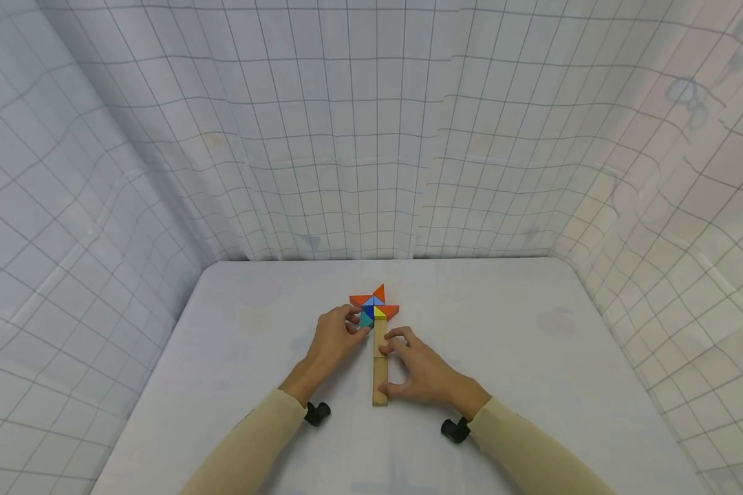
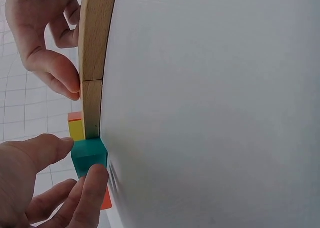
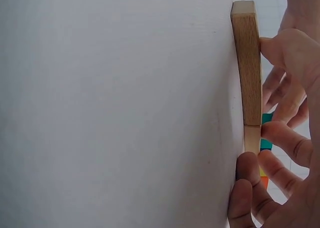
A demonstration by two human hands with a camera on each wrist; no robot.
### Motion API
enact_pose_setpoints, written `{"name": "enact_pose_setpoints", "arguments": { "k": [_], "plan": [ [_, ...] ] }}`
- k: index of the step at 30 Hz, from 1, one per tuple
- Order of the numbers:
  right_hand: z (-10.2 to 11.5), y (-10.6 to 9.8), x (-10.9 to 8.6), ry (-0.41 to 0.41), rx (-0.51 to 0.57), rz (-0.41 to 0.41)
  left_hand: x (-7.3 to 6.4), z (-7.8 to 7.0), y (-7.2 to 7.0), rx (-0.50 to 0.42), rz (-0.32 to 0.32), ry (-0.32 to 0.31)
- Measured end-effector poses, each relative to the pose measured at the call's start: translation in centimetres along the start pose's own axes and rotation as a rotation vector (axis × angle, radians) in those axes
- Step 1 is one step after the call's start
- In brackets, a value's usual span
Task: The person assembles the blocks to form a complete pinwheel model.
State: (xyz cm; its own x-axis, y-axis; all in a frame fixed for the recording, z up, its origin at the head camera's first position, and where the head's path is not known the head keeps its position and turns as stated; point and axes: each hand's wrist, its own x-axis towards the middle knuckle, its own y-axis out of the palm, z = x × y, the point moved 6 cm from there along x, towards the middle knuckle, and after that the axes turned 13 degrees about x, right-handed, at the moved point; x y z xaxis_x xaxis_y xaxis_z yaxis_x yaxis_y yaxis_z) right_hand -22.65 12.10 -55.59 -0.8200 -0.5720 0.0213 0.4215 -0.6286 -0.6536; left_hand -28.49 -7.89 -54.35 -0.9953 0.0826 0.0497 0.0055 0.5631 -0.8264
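Note:
A pinwheel shape of coloured triangular blocks in red, light blue, dark blue, yellow and teal lies on the table. My left hand is at its lower left, pinching the teal triangular block between thumb and a finger. Two long wooden blocks, the farther one and the nearer one, lie end to end below the pinwheel like a stem. Along their right side is my right hand. Its thumb touches the nearer block, and its fingertips rest around the joint and the farther block.
The white table stretches around the blocks on both sides. White grid-patterned curtains hang behind it and at the left and right. A dark wrist camera sits on each forearm.

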Motion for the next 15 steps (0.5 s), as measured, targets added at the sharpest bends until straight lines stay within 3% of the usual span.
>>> {"name": "enact_pose_setpoints", "arguments": {
  "k": [15],
  "plan": [
    [-0.5,0.0,-0.1,0.009,0.041,0.003,-1.2,0.7,-1.6,0.085,-0.011,-0.04]
  ]
}}
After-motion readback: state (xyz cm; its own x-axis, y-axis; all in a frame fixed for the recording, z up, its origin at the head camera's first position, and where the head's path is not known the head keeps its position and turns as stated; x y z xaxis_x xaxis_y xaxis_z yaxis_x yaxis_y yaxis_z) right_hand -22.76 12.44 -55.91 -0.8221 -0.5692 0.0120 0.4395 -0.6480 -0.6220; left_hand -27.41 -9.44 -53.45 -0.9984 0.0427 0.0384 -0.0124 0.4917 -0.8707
